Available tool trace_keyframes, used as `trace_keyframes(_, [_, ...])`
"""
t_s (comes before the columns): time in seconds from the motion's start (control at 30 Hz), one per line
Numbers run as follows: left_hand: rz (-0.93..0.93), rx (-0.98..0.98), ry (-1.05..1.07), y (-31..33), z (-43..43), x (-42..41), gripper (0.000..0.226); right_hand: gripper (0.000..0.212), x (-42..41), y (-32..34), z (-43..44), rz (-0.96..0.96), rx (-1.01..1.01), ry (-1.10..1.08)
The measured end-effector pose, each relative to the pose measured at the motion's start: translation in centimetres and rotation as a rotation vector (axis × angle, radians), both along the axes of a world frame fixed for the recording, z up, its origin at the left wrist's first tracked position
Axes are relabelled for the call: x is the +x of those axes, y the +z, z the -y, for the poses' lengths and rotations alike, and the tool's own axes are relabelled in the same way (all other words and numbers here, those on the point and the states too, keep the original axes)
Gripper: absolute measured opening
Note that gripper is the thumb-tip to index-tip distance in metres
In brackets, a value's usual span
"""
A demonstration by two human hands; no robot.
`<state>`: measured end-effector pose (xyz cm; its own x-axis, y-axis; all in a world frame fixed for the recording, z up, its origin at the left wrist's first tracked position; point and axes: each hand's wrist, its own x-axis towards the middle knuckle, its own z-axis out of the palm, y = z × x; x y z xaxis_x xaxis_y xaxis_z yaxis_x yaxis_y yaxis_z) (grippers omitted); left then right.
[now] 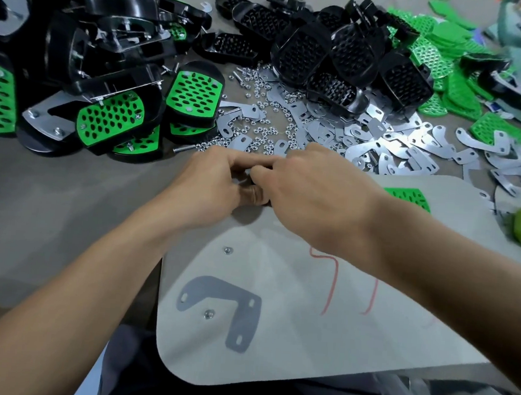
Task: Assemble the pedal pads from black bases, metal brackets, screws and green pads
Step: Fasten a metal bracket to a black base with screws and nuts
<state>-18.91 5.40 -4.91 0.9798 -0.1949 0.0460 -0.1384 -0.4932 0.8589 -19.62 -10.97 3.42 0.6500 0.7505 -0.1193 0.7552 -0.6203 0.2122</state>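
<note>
- Nearest me on the grey board (335, 341): one loose metal bracket (242, 322), hook-shaped, its long leg running toward the board's near edge. A screw (208, 314) sits in its crook.
- The bracket lies on the near side of both hands; I judge the left hand the closer reach.
- At the board's far-left edge, the left hand (210, 187) and right hand (308, 194) meet fingertip to fingertip.
- Left fingers are curled tight round a small metal piece (243, 180), only a glint showing.
- Right fingers are drawn narrow; I cannot tell what they hold.
- Far right on the board: a green pad (410, 197), half hidden behind the right wrist.
- Beyond the board: loose nuts (264, 129), then heaped black bases (340, 58).
</note>
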Motion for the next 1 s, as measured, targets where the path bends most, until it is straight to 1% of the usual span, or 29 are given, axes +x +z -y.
trace_keyframes(0.1, [-0.005, -0.035, -0.037, -0.6, -0.2, 0.2, 0.044, 0.021, 0.3, 0.6, -0.3, -0.02, -0.091, 0.096])
trace_keyframes(0.2, [-0.018, -0.038, -0.05, -0.8, -0.3, 0.4, 0.038, 0.026, 0.9, 1.4, -0.6, -0.098, -0.123, 0.101])
trace_keyframes(0.27, [-0.014, -0.03, -0.046, -0.7, -0.3, 0.4, 0.035, 0.026, 1.1, 1.6, -0.6, -0.103, -0.133, 0.13])
trace_keyframes(0.33, [-0.014, -0.028, -0.045, -0.5, -0.2, 0.3, 0.038, 0.026, 0.9, 1.3, -0.6, -0.062, -0.133, 0.187])
trace_keyframes(0.4, [-0.006, -0.029, -0.032, -0.3, -0.2, 0.3, 0.047, 0.026, 0.7, 0.9, -0.3, -0.024, -0.134, 0.217])
trace_keyframes(0.53, [0.038, 0.012, -0.017, 0.0, -0.2, 0.0, 0.054, 0.02, 0.3, 0.7, -0.2, -0.035, -0.076, 0.15])
trace_keyframes(0.63, [0.011, -0.021, -0.027, 0.0, -0.2, 0.1, 0.053, 0.017, -0.3, 1.0, -0.8, -0.054, -0.054, 0.072])
trace_keyframes(0.77, [0.035, -0.037, -0.027, -0.1, 0.0, 0.0, 0.053, 0.029, -0.9, 0.8, -1.0, -0.02, -0.03, -0.034])
trace_keyframes(0.87, [0.03, -0.06, -0.02, -0.1, 0.0, -0.1, 0.042, 0.031, -1.2, 0.4, -1.4, -0.014, 0.013, -0.118])
trace_keyframes(1.0, [0.035, -0.045, 0.0, 0.0, 0.1, -0.2, 0.041, 0.034, -1.3, -0.2, -1.7, -0.001, 0.059, -0.206])
